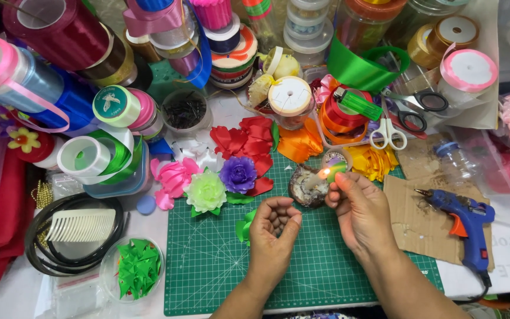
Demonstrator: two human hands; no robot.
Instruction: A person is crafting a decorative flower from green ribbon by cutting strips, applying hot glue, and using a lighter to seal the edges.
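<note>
Over candle flame (324, 173), ribbon piece (336, 168), right grip (358, 207)

A small green ribbon piece (336, 169) touches the flame of a lit candle in a round dark holder (309, 186), at twelve o'clock on the green cutting mat (219, 260).

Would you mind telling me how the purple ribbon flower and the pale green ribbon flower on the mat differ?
The purple flower is dark, tightly ruffled and rounder; the pale green flower is light, slightly larger, with pointed petals and green leaves beneath. The purple flower lies nearer the red ribbon flower, the pale green flower beside a pink one. Both lie face up at the cutting mat's upper edge.
</note>
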